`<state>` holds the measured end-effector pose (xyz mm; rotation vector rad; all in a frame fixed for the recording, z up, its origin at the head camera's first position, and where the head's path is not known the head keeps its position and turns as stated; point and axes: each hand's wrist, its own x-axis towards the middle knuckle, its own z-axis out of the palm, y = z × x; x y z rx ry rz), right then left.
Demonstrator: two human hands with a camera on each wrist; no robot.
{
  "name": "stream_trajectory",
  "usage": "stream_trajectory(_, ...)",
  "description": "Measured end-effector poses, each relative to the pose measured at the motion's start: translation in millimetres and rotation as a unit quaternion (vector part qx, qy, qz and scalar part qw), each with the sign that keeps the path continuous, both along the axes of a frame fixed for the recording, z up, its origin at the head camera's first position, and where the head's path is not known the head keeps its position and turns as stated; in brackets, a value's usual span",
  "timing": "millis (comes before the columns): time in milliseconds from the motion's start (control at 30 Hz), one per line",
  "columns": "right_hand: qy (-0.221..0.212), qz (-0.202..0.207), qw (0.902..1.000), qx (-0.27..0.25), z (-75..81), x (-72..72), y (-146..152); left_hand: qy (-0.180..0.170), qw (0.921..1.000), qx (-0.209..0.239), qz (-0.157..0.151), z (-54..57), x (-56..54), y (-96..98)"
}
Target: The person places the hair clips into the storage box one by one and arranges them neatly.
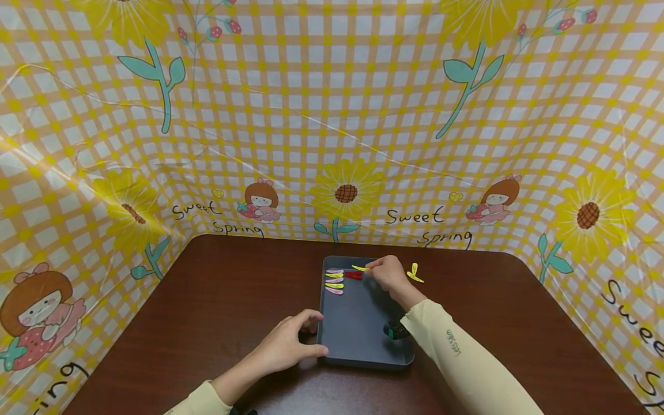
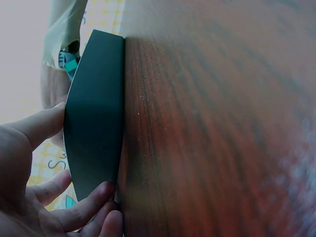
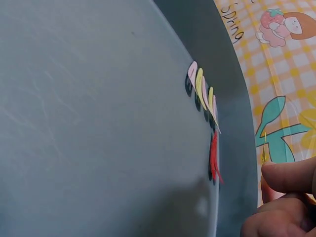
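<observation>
My right hand (image 1: 390,273) pinches a yellow hair clip (image 1: 359,267) between thumb and fingertips, above the far end of a dark grey tray (image 1: 358,328). In the right wrist view the narrow tip of that clip (image 3: 264,144) points up from the pinch. Just beside it on the tray lie red hair clips (image 1: 354,276). A column of several pink and yellow hair clips (image 1: 334,285) runs along the tray's far left side. My left hand (image 1: 285,344) touches the tray's left side with thumb and fingers spread apart, thumb at the rim and fingertips along the outer wall (image 2: 96,113).
Two yellow hair clips (image 1: 414,274) lie on the brown wooden table (image 1: 233,288), right of the tray. A yellow checked cloth (image 1: 353,127) with flowers and figures hangs behind and on both sides. A small black device (image 1: 396,331) sits at my right wrist, over the tray.
</observation>
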<state>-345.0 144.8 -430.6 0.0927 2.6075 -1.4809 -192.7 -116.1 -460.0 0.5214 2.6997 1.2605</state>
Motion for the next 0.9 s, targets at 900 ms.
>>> stream_trajectory(900,0.043,-0.025,0.9975,0.051,-31.0,7.4,-14,-0.005,1.0000,-0.001,0.001,-1.6,-1.9,0.6)
